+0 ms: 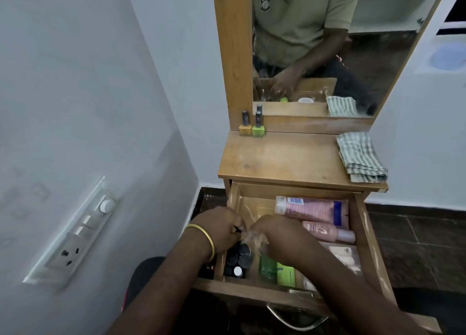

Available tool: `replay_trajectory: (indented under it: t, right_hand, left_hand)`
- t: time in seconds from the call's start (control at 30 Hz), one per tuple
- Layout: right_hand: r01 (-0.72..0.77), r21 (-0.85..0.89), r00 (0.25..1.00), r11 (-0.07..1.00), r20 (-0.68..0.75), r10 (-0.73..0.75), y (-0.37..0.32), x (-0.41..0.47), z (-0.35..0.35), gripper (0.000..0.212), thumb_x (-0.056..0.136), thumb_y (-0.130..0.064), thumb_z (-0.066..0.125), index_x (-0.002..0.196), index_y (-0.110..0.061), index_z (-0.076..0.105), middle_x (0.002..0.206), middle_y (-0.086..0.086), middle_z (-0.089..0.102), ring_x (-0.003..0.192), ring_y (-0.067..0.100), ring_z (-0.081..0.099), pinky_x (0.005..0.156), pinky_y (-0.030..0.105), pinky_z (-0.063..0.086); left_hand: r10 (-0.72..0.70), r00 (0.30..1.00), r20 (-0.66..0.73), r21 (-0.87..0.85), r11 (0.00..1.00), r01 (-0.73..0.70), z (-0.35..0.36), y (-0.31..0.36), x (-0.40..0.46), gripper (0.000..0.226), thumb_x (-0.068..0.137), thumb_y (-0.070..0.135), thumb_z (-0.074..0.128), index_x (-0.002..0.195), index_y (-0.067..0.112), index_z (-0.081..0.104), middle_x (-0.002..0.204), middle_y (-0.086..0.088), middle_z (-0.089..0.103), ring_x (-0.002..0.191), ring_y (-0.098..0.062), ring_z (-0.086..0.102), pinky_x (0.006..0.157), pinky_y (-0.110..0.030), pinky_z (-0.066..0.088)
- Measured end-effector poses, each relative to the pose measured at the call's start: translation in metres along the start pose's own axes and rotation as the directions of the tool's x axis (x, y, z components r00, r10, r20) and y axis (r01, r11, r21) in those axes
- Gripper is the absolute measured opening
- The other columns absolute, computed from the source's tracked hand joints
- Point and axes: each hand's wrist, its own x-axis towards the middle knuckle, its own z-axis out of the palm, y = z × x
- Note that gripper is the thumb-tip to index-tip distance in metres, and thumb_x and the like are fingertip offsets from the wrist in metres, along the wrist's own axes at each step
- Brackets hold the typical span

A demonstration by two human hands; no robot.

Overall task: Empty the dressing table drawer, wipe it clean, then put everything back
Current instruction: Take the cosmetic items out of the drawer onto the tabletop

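Both hands are sunk into the left front of the open wooden drawer, over a cluster of small dark-capped bottles. On the left hand, ringed at the wrist by a smooth gold bangle, the fingers are curled inward around something small and dark, though what is gripped cannot be made out. The right hand is bent downward with its fingers partly closed against a crinkled clear plastic wrapping; whether anything is firmly held cannot be told. Further right in the drawer, a glossy pink tube and a slimmer pink bottle are laid on their sides, and a translucent green bottle is seen just beside a matt lime-green box near the front. On the scuffed, grainy tabletop, a yellow nail polish bottle and a green nail polish bottle are stood upright, touching, against the mirror frame, while a folded green-and-white checked cloth is laid at the right edge.
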Motion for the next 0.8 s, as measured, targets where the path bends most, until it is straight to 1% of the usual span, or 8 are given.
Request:
replay_trajectory:
  t: [0.1,0.2,0.33,0.43,0.57,0.63,0.7,0.8]
  right_hand:
    - [0.016,-0.077,0.999,0.997,0.029,-0.013,-0.004,-0.001,0.001,0.038,0.085,-0.018,0.074,0.116,-0.038,0.069,0.127,-0.017,0.061,0.107,0.009,0.062,0.089,0.034,0.054]
    - [0.047,-0.164,0.999,0.985,0.025,-0.044,-0.007,-0.001,0.001,0.038,0.088,-0.019,0.071,0.123,-0.033,0.067,0.13,-0.012,0.061,0.114,0.013,0.06,0.088,0.032,0.051]
    - [0.062,-0.215,0.998,0.975,0.024,-0.058,-0.01,0.001,0.002,0.033,0.091,-0.02,0.066,0.122,-0.03,0.067,0.129,-0.007,0.062,0.113,0.017,0.062,0.084,0.034,0.05]
    - [0.085,-0.197,0.996,0.977,0.043,-0.078,-0.011,0.003,0.004,0.037,0.088,-0.016,0.069,0.123,-0.029,0.068,0.127,-0.005,0.064,0.11,0.018,0.063,0.087,0.037,0.054]
    - [0.135,-0.232,0.991,0.963,0.039,-0.13,-0.01,0.005,0.004,0.037,0.089,-0.01,0.065,0.123,-0.026,0.066,0.128,-0.002,0.062,0.109,0.021,0.062,0.085,0.035,0.053]
    - [0.15,-0.251,0.989,0.956,0.038,-0.145,-0.012,0.007,0.005,0.038,0.091,-0.01,0.062,0.125,-0.025,0.064,0.129,-0.001,0.062,0.11,0.022,0.061,0.083,0.033,0.049]
    - [0.154,-0.247,0.988,0.957,0.056,-0.145,-0.014,0.009,0.007,0.037,0.09,-0.01,0.063,0.124,-0.024,0.065,0.127,0.001,0.062,0.109,0.023,0.061,0.084,0.034,0.049]
    - [0.17,-0.275,0.984,0.946,0.108,-0.145,-0.017,0.012,0.006,0.035,0.089,-0.01,0.065,0.122,-0.022,0.065,0.125,0.004,0.062,0.11,0.027,0.06,0.087,0.04,0.05]
  left_hand:
    - [-0.001,0.999,0.032,0.031,1.0,0.001,-0.003,0.002,0.0,0.022,0.084,0.026,0.063,0.102,0.034,0.074,0.111,0.008,0.069,0.1,-0.015,0.065,0.089,-0.031,0.054]
    - [-0.008,0.999,0.031,0.058,0.998,0.006,-0.005,0.004,0.001,0.022,0.084,0.026,0.064,0.103,0.034,0.073,0.113,0.007,0.069,0.101,-0.016,0.065,0.09,-0.033,0.054]
    - [0.016,1.0,0.011,0.118,0.993,-0.017,-0.01,0.006,0.002,0.023,0.086,0.025,0.061,0.104,0.032,0.073,0.113,0.003,0.069,0.103,-0.02,0.064,0.087,-0.032,0.053]
    - [0.063,0.998,-0.022,0.136,0.989,-0.059,-0.018,0.005,0.005,0.021,0.086,0.025,0.059,0.1,0.031,0.073,0.108,0.002,0.069,0.099,-0.022,0.065,0.084,-0.037,0.055]
    - [0.153,0.98,-0.128,0.156,0.979,-0.132,-0.044,0.009,0.009,0.023,0.09,0.028,0.06,0.11,0.028,0.072,0.111,0.003,0.068,0.102,-0.019,0.063,0.085,-0.03,0.05]
    - [0.21,0.958,-0.197,0.141,0.973,-0.184,-0.064,0.012,0.011,0.021,0.089,0.025,0.063,0.108,0.025,0.074,0.108,0.003,0.07,0.099,-0.018,0.063,0.084,-0.029,0.049]
    - [0.221,0.935,-0.278,0.071,0.975,-0.209,-0.085,0.013,0.014,0.019,0.087,0.02,0.069,0.104,0.02,0.077,0.104,0.002,0.073,0.092,-0.013,0.064,0.083,-0.025,0.048]
    - [0.164,0.891,-0.422,-0.096,0.97,-0.224,-0.118,0.01,0.028,0.015,0.084,0.015,0.074,0.097,0.017,0.08,0.094,0.004,0.075,0.081,-0.004,0.064,0.076,-0.011,0.045]
